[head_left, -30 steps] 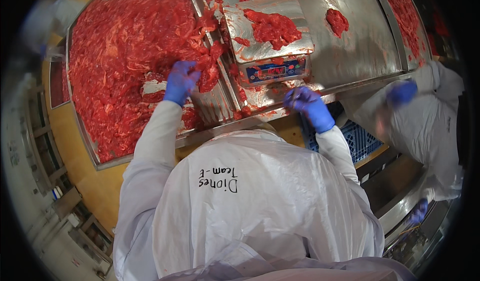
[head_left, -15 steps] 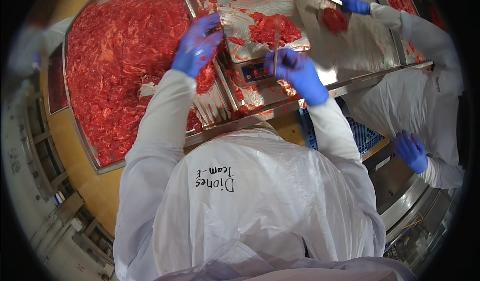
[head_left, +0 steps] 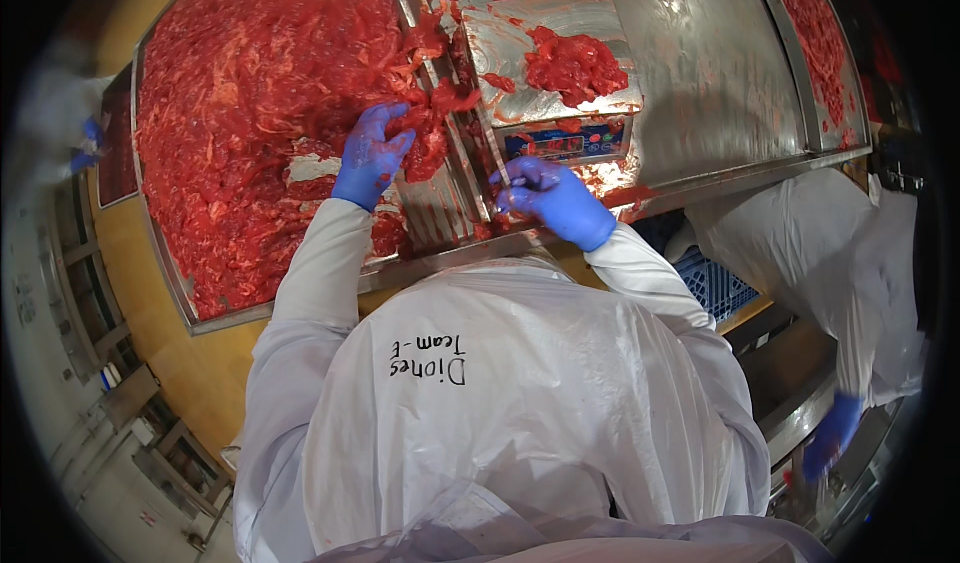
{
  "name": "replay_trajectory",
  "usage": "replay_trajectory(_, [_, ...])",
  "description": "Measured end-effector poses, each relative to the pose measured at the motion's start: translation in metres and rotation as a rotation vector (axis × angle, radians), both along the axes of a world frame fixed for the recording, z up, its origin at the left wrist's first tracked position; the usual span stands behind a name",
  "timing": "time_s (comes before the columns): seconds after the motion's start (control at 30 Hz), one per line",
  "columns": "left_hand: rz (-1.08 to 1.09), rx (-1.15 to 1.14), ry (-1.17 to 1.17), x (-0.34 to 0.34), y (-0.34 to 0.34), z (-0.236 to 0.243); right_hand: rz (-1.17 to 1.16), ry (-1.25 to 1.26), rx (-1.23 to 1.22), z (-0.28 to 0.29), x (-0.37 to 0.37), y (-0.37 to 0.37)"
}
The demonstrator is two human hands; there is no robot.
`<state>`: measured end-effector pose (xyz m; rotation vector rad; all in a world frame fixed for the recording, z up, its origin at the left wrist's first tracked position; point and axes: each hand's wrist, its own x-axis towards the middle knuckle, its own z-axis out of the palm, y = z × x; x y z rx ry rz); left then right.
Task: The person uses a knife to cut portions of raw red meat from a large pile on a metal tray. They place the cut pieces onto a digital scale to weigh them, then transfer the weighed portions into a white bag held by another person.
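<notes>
My left hand (head_left: 372,159) rests at the right side of a large heap of raw red meat (head_left: 260,93), its gloved fingers apart beside several loose pieces. My right hand (head_left: 558,198), also gloved in blue, is closed around a thin flat metal tool (head_left: 495,148). That tool points away from me, seen nearly edge-on, beside the metal divider (head_left: 465,168). A portion of meat (head_left: 575,66) sits on the steel plate of a scale (head_left: 500,38), just beyond my right hand. Meat pieces (head_left: 450,96) also hang over the divider.
The steel table (head_left: 720,73) extends right to another trough of meat (head_left: 815,38). A co-worker in white (head_left: 800,233) stands at the right, one blue-gloved hand (head_left: 835,433) hanging low. A blue crate (head_left: 715,283) is below the table edge. Another person's blue glove (head_left: 88,143) shows far left.
My left hand has come nearer to me over the meat. My right hand has moved left with the tool, off the scale's front. The co-worker's hand, tool and meat have left the table.
</notes>
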<state>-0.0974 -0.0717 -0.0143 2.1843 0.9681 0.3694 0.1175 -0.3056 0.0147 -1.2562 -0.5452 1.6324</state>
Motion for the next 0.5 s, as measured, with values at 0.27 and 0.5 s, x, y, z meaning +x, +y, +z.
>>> replay_trajectory(0.27, [-0.074,-0.019,-0.026,0.005,-0.01,-0.026,0.026,0.077,0.005,-0.011,0.024,-0.055])
replay_trajectory(0.5, [0.082,-0.031,-0.361,0.015,0.027,-0.034,-0.457,-0.15,0.139,0.02,0.069,-0.057])
